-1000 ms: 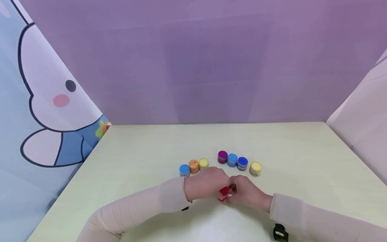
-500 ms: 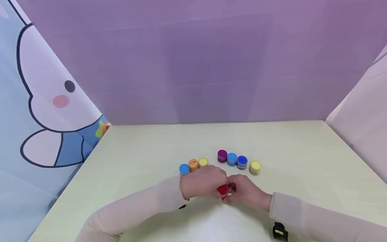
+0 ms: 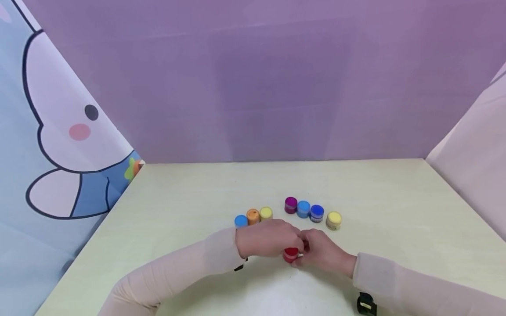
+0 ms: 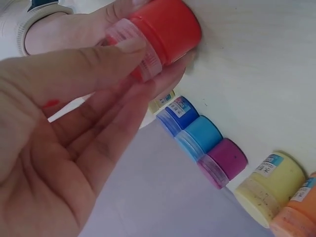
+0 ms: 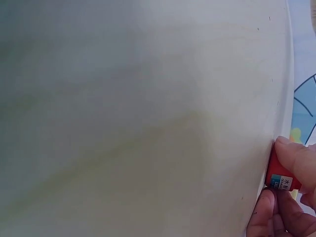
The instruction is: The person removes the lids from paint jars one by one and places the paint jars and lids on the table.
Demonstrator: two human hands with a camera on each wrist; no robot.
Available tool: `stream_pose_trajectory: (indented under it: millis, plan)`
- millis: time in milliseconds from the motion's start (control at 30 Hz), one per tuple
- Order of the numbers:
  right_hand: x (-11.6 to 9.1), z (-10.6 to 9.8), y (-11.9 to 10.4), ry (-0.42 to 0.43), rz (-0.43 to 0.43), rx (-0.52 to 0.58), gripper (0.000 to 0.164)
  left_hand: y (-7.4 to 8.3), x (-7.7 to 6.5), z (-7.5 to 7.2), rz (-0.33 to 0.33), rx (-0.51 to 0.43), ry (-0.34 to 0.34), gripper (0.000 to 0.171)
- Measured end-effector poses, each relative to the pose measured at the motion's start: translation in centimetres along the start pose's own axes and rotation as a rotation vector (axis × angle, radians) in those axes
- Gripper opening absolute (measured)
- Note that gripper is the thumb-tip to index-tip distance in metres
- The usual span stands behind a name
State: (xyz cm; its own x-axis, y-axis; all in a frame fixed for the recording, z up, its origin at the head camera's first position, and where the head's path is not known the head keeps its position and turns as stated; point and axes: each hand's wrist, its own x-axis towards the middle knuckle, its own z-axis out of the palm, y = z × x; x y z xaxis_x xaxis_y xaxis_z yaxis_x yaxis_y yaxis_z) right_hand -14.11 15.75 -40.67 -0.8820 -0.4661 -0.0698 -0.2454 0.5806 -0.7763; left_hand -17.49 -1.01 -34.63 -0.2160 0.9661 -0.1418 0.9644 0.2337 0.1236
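A small red paint jar (image 3: 290,256) stands low at the table's front middle, between the two hands. My left hand (image 3: 269,238) comes over it from the left. In the left wrist view, thumb and fingers pinch the ribbed lid (image 4: 152,65) of the jar. My right hand (image 3: 323,251) holds the jar's body from the right, its thumb on the side in the right wrist view. A label (image 5: 281,181) shows on the red wall there. The lid's top is partly covered by the left fingers in the head view.
Behind the left hand stand a light blue jar (image 3: 241,220), an orange jar (image 3: 253,217) and a yellow jar (image 3: 266,213). Farther right are a purple jar (image 3: 290,205), another light blue jar (image 3: 303,209), a dark blue jar (image 3: 317,213) and a second yellow jar (image 3: 334,220).
The left fingers have turned over the red jar's lid and shifted slightly right, so more of the jar's side shows below them. The right hand keeps its place. The other jars stand unmoved.
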Motion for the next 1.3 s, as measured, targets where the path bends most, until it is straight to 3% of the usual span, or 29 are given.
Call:
stream_pose_trajectory:
  millis: [133, 267, 400, 600, 800, 967, 1200, 1300]
  plan:
    - [-0.1, 0.0, 0.0, 0.010, 0.008, -0.008, 0.026, 0.2, 0.3, -0.2, -0.058, -0.014, -0.025, 0.010]
    - [-0.1, 0.0, 0.0, 0.025, -0.002, -0.025, 0.027, 0.6, 0.3, -0.2, -0.165, -0.034, -0.036, 0.013]
    - [-0.1, -0.1, 0.1, 0.019, -0.022, -0.029, 0.026, 0.9, 0.5, -0.2, -0.242, 0.000, -0.033, 0.016]
    - [-0.1, -0.2, 0.1, 0.012, -0.045, -0.009, 0.022, 1.2, 0.8, 0.0, -0.332, 0.074, -0.036, 0.017]
    - [0.0, -0.3, 0.1, 0.012, -0.069, -0.014, 0.021, 1.1, 0.6, 0.2, -0.371, 0.060, -0.012, 0.026]
    - [0.1, -0.2, 0.1, 0.013, -0.076, -0.024, 0.023, 0.7, 0.3, 0.0, -0.322, 0.000, -0.010, 0.024]
    - [0.0, 0.0, 0.0, 0.017, -0.019, -0.027, 0.028, 0.3, 0.3, -0.4, -0.097, -0.004, -0.020, 0.018]
    - [0.1, 0.0, 0.0, 0.010, -0.011, -0.025, 0.029, 0.2, 0.3, -0.3, -0.047, -0.013, -0.016, 0.018]
